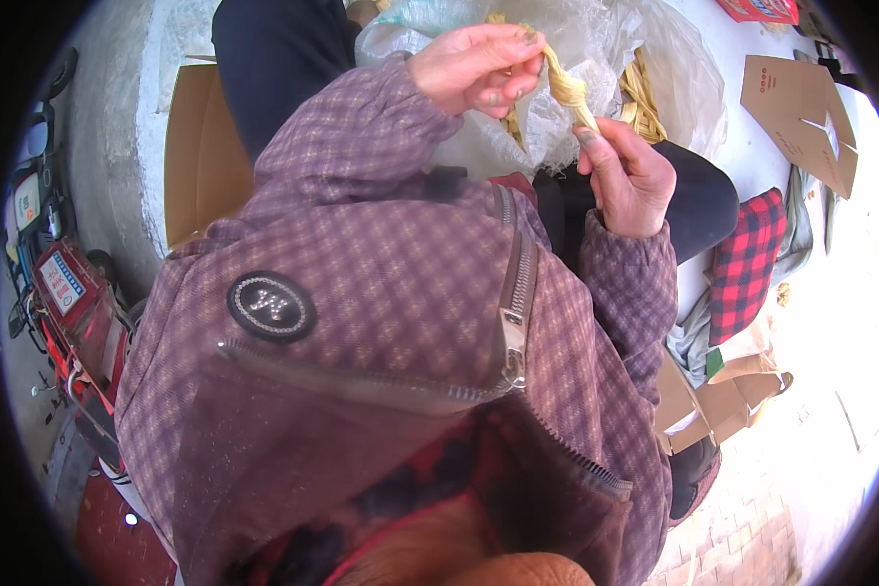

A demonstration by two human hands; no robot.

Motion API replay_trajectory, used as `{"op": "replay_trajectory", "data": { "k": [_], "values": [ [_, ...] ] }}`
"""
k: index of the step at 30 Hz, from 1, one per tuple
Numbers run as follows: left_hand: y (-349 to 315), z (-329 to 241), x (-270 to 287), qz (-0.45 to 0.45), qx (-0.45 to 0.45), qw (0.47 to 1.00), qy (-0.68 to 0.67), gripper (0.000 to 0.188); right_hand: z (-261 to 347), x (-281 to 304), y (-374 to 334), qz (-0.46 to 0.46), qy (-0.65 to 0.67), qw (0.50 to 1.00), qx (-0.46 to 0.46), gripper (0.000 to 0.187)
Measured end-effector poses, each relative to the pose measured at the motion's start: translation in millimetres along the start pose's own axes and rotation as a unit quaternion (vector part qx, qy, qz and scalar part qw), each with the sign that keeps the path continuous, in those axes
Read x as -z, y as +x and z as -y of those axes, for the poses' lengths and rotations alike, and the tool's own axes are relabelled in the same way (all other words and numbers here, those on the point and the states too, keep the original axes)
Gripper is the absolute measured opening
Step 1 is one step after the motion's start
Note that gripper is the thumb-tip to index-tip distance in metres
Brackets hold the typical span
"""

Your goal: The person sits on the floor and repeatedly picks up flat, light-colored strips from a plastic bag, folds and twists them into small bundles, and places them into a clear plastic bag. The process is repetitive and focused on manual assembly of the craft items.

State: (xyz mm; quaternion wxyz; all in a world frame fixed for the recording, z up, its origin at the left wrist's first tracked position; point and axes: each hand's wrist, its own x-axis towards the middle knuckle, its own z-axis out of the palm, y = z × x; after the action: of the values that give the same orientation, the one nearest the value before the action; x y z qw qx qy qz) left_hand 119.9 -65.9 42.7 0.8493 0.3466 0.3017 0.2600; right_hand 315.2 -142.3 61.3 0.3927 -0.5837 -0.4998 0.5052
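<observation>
Between my two hands runs a pale yellow, twisted strip (567,90) with a thick knot-like bulge in its middle; I cannot tell its material for sure. My left hand (483,70) pinches the upper end between thumb and fingers. Lower and to the right, my right hand (627,174) grips the other end, thumb pressed against the fingers. Behind the hands lies a translucent white plastic bag (689,83), spread over and between my knees. More yellow strips (641,103) show inside it, just beyond my right hand.
A cardboard box (205,146) stands at the left of my leg. Flattened cardboard (801,122) lies at the far right, above a red-and-black checked cloth (747,264). More opened cardboard (718,405) is at lower right. A red vehicle (78,303) stands at the left edge.
</observation>
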Motion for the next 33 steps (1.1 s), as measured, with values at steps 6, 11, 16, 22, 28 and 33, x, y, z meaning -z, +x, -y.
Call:
{"op": "replay_trajectory", "data": {
  "k": [6,11,16,22,28,33],
  "values": [
    [14,19,10,0.068,-0.009,0.997,-0.029,0.046,1,-7,5,0.031,0.008,0.999,-0.027,0.014],
    [11,19,-3,0.029,-0.015,0.999,0.044,0.024,-5,-9,10,0.057,0.011,0.998,-0.028,0.013],
    [8,22,-1,-0.105,-0.010,0.993,0.056,0.018,-6,-8,7,0.057,-0.020,0.998,-0.004,0.012],
    [-3,21,1,-0.090,0.002,0.996,0.007,0.018,-1,-3,-9,0.054,-0.028,0.996,-0.068,0.012],
    [18,-53,7,-0.092,-0.152,0.982,0.070,0.015,41,10,66,0.013,-0.102,0.993,0.064,0.014],
    [69,-105,44,-0.187,-0.279,0.924,0.185,0.019,73,10,165,-0.027,-0.187,0.964,0.185,0.014]
  ]
}}
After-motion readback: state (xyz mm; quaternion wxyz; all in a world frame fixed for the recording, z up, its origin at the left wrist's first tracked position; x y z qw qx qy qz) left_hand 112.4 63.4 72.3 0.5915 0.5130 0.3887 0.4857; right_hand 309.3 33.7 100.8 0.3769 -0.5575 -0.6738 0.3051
